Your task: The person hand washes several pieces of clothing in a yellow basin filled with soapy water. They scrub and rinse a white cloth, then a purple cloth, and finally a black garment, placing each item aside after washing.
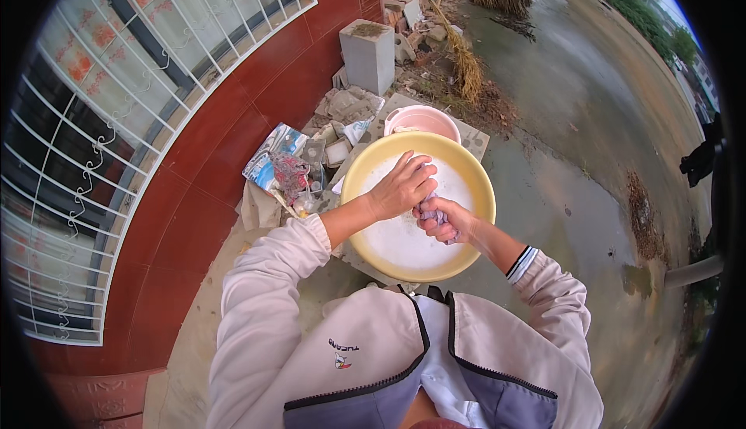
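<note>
A yellow plastic basin [479, 196] full of white suds [402, 248] stands before me. Over it, my right hand [446, 219] is closed around a wet, bunched lilac cloth [433, 214]. My left hand [406, 185] is against the upper end of the same cloth, its fingers bent and partly spread; the palm side is hidden, though some cloth shows between its fingers. Both hands are close together above the foam. Behind the yellow basin's far rim sits a smaller pink plastic basin [428, 117], with something pale inside at its near edge.
Both basins stand on a stone slab [475, 137]. To the left lie a blue-and-white box [274, 158], a red mesh bag [289, 173] and rubble [349, 105] by the red tiled wall [215, 132]. A concrete block [367, 59] and a straw broom [466, 70] are farther back.
</note>
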Available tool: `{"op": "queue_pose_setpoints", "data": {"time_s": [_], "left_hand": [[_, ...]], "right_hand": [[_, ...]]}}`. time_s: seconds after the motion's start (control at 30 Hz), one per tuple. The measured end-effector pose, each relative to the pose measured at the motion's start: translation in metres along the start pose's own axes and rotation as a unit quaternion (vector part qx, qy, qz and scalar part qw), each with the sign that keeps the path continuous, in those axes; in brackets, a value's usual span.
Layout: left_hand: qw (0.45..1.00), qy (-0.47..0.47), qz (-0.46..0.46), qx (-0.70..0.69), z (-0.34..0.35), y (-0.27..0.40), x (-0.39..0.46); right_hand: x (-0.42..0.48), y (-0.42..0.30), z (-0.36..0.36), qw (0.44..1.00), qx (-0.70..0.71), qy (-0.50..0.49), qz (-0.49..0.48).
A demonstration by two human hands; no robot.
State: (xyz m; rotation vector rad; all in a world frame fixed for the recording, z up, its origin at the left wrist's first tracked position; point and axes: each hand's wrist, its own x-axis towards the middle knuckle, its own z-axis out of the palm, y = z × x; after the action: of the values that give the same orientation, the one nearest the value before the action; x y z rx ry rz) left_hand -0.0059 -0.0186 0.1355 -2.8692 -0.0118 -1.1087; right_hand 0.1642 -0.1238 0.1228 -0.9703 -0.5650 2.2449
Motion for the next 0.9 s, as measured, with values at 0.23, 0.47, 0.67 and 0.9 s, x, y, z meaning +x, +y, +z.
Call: {"op": "queue_pose_setpoints", "data": {"time_s": [0.23,0.47,0.67,0.9], "left_hand": [[0.99,-0.141,-0.029,0.007,-0.013,-0.008,-0.014],[0.854,-0.303,-0.416,-0.082,0.017,0.016,-0.04],[0.598,-0.16,-0.679,-0.395,0.05,0.038,-0.051],[0.349,0.004,-0.736,-0.58,0.05,0.072,-0.043]], "right_hand": [[0.021,-0.008,0.003,0.864,-0.475,0.122,-0.113],[0.059,-0.029,-0.019,0.426,-0.857,0.156,-0.243],[0.075,-0.038,-0.041,0.326,-0.892,0.057,-0.308],[0.085,-0.032,-0.054,0.322,-0.876,-0.016,-0.36]]}}
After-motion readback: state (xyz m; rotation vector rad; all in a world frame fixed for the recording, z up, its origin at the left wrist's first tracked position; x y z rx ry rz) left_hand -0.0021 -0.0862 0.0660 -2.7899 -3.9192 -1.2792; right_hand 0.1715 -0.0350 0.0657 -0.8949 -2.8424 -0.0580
